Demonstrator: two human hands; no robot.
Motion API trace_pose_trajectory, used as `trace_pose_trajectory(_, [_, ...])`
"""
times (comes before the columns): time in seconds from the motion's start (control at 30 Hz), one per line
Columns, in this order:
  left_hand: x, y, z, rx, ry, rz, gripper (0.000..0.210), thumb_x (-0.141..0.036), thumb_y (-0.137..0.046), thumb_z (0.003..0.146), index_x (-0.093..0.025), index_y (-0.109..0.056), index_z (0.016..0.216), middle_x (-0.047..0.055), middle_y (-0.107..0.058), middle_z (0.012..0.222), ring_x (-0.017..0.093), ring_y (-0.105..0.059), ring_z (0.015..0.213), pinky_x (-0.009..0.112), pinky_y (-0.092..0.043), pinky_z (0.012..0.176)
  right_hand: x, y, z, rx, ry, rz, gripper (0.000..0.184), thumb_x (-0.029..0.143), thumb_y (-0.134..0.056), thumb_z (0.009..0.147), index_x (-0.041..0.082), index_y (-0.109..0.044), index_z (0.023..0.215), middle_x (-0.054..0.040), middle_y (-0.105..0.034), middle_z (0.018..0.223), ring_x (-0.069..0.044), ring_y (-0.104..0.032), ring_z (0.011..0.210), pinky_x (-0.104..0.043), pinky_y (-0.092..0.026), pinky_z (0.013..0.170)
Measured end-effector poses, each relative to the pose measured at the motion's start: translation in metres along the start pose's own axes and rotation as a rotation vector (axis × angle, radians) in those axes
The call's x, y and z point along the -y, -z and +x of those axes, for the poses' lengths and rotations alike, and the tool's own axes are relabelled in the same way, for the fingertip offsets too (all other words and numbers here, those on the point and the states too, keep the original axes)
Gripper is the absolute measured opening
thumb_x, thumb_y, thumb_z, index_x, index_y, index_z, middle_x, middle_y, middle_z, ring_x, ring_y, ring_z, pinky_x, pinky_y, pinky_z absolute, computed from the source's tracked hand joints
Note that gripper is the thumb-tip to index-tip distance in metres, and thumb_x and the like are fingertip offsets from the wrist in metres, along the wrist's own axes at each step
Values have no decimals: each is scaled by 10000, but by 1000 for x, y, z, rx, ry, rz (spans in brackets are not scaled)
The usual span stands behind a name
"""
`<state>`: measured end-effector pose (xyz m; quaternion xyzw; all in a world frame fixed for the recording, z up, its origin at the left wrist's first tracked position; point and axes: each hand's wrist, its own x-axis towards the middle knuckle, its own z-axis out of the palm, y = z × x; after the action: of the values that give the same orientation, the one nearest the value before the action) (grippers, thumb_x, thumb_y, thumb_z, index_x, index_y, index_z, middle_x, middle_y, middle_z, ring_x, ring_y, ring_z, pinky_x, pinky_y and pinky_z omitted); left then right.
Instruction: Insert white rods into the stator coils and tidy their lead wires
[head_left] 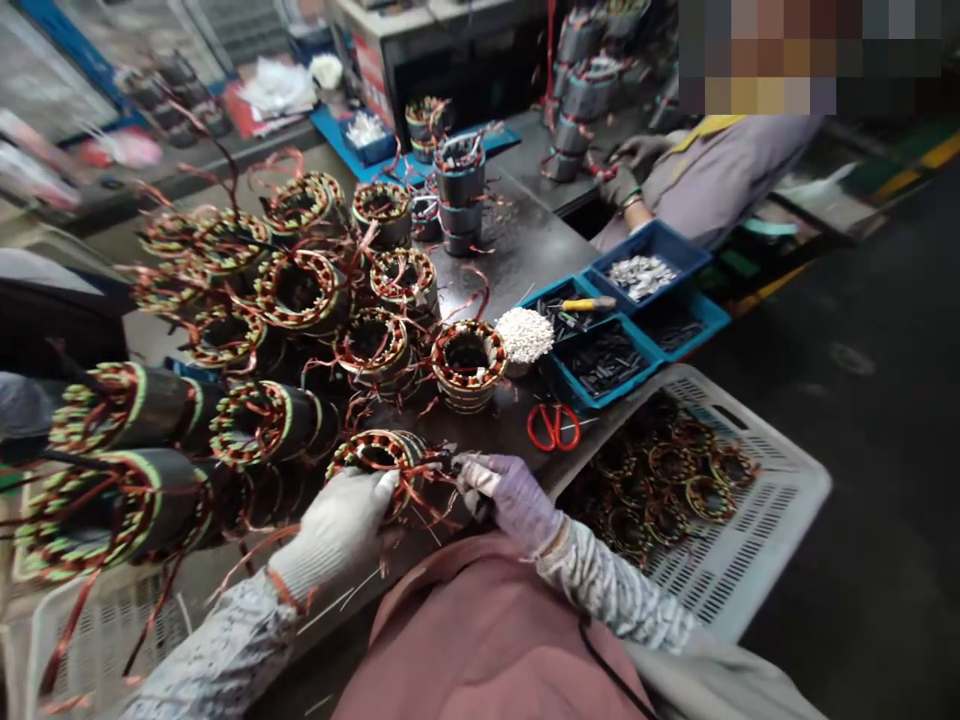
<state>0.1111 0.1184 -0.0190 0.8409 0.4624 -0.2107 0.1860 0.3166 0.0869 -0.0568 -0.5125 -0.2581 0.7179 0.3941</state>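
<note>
My left hand, in a white knitted glove, is wrapped around the near side of a motor stator with copper windings and yellowish ties. The stator sits at the table's near edge. From its right side stick out reddish copper wire leads. My right hand, in a purplish glove with dark fingertips, is closed in a pinch at the ends of these leads. Its fingertips partly hide what they grip. Red-handled scissors lie just beyond my right hand. Another stator stands upright behind the held one.
Several stators crowd the left. Blue bins with dark sleeves and white pieces stand at right, beside a white bead pile. A pale plastic crate holds more wound parts. Across the table, a co-worker's gloved hand works near stacked stators.
</note>
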Motion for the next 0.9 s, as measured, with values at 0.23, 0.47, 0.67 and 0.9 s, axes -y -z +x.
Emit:
trace_pose_trajectory(0.23, [2, -2, -1, -29, -24, 35, 480, -406, -673, 710, -172, -566, 1115, 111, -670, 981, 285, -595, 917, 378, -461, 790, 2, -15, 9, -55, 23, 82, 343, 398, -749, 601, 133, -713, 817, 14, -609, 546, -85, -513, 453, -222, -432, 453])
trace_pose_trajectory(0.47, [6, -5, -1, -36, -40, 0, 450, -421, -640, 736, -185, -562, 1111, 97, -666, 981, 268, -599, 899, 366, -449, 781, 15, -6, 6, -75, 274, -444, 237, 282, -684, 668, 173, -757, 865, -63, -722, 804, -159, -639, 655, -274, -518, 575])
trace_pose_trajectory(0.67, [6, -6, -2, -46, -49, -3, 488, -407, -650, 731, -184, -550, 1154, 102, -669, 999, 277, -603, 912, 381, -447, 792, 16, -6, 4, -139, 153, -322, 298, 331, -718, 623, 149, -749, 858, -50, -705, 663, -145, -605, 491, -265, -503, 451])
trace_pose_trajectory(0.9, [7, -4, -2, -61, -73, -6, 453, -410, -647, 734, -180, -557, 1114, 92, -672, 974, 275, -609, 896, 374, -451, 790, 18, -11, 14, -77, 220, -426, 291, 336, -694, 681, 142, -738, 894, -62, -719, 748, -166, -647, 590, -277, -518, 528])
